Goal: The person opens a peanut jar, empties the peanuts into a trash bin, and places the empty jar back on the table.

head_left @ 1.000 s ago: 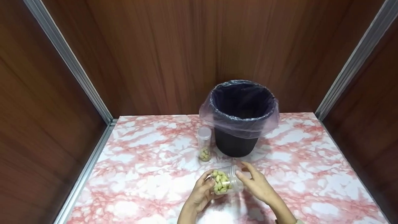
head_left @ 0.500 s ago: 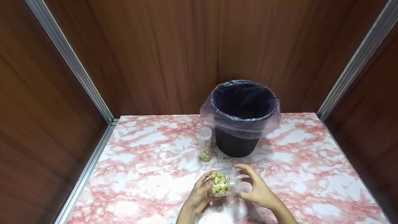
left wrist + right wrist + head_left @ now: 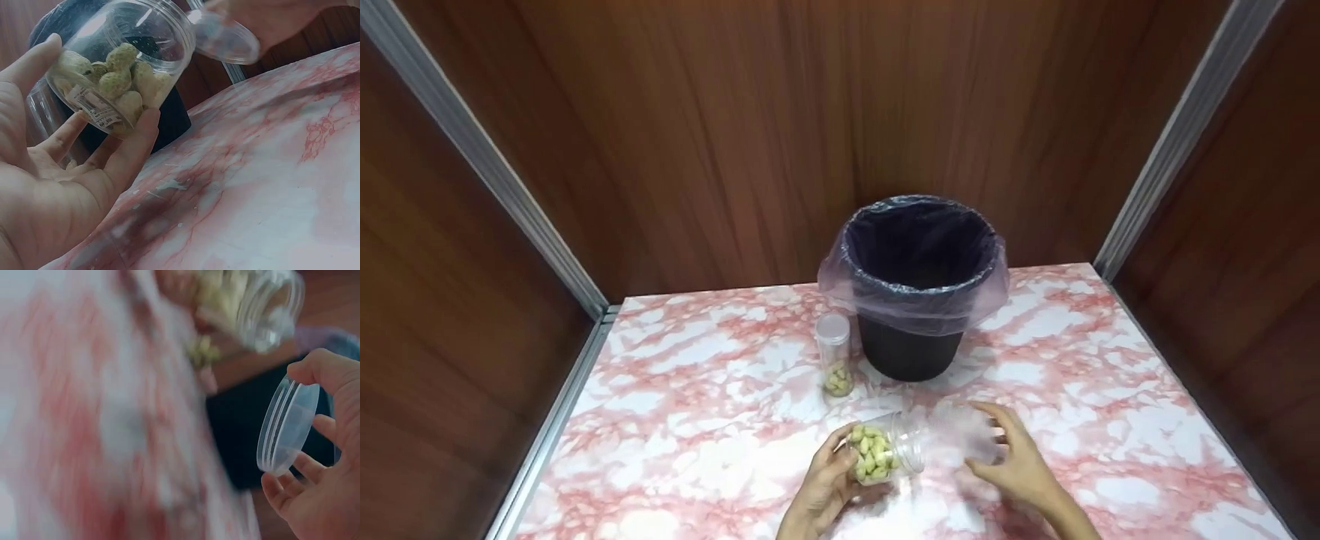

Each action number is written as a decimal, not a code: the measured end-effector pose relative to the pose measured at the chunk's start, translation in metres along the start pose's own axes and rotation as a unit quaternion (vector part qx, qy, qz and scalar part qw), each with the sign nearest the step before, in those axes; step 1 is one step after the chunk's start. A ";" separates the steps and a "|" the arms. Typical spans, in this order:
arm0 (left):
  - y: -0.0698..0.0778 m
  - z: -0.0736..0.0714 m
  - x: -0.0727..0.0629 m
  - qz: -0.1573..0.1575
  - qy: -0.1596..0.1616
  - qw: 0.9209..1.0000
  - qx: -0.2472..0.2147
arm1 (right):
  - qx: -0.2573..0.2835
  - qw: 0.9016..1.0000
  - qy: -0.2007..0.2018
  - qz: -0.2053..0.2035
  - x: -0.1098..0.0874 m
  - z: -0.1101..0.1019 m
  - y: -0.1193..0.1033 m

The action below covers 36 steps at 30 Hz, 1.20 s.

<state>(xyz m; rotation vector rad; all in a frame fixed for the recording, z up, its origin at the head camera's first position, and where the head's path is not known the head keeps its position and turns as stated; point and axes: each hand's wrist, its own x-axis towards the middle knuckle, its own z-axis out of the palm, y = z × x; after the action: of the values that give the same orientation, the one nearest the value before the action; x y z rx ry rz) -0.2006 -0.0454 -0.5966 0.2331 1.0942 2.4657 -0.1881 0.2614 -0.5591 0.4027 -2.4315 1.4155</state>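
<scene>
The left hand [image 3: 826, 480] holds a clear jar [image 3: 913, 448] up above the counter [image 3: 712, 427], with its fingers curled around the bottom end. The jar leans over on its side, and its round mouth points toward the right hand [image 3: 1021, 466]. Inside, pale nuts [image 3: 117, 70] that look like peanuts in their shells sit in a heap near the bottom end. A small white label [image 3: 97, 107] is on the jar, but its print is too tiny to read. The right hand pinches a see-through lid [image 3: 286, 427] by its edge, with the thumb on one side and other fingers across from it. The lid is off the jar, with a gap between them. So the step in hand seems to be taking the lid away from the jar. The next move calls for a firm left hand, I think, and for the mouth not to dip, or the nuts could roll out. The right fingers need to mind the lid too, as it looks thin and smooth and might slip. Past the hands, a tall, thin jar [image 3: 833, 352] with its cap on stands upright on the counter, with some nuts at the bottom. Just beside it is a black bin [image 3: 911, 354] with a purple bag [image 3: 915, 319] folded over its rim.
</scene>
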 end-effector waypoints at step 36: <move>-0.001 -0.008 -0.012 -0.012 0.021 1.000 0.012 | -0.185 0.972 0.135 -0.058 0.019 -0.071 0.024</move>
<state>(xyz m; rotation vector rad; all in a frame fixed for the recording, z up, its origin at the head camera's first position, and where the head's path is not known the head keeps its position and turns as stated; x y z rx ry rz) -0.1917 -0.0558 -0.6031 0.1748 1.1373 2.4486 -0.2064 0.3331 -0.5375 0.2398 -2.3334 0.8773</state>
